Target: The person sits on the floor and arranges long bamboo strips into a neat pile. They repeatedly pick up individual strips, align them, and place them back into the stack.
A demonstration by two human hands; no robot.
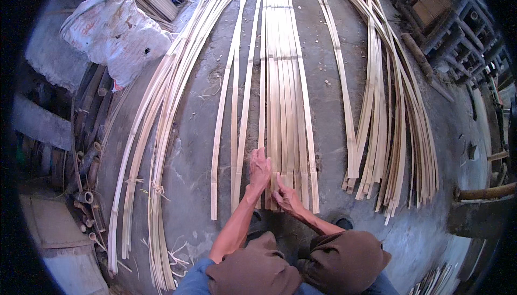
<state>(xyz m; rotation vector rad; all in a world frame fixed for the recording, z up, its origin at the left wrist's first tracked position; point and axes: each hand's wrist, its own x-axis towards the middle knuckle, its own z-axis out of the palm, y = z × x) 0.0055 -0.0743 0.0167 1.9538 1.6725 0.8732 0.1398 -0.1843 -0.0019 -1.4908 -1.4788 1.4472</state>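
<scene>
A row of long, pale bamboo strips [284,90] lies side by side on the floor in front of me, running away from my knees. My left hand [259,168] is closed on a bamboo strip at the left edge of this row, a little way up from the near ends. Lower and to the right, my right hand [288,197] grips a strip by its near end, its forefinger pointing along the wood. The hands are close together but apart. The undersides of their fingers are hidden. Several single strips [232,112] lie spaced out just left of the row.
Bundled bamboo strips [156,117] lie at the left, tied near their ends. A fanned pile of strips [401,149] spreads at the right, beside two long strips [342,79]. A white sack [116,31] and cut bamboo poles [86,197] stand left; a bamboo rack [452,31] stands far right.
</scene>
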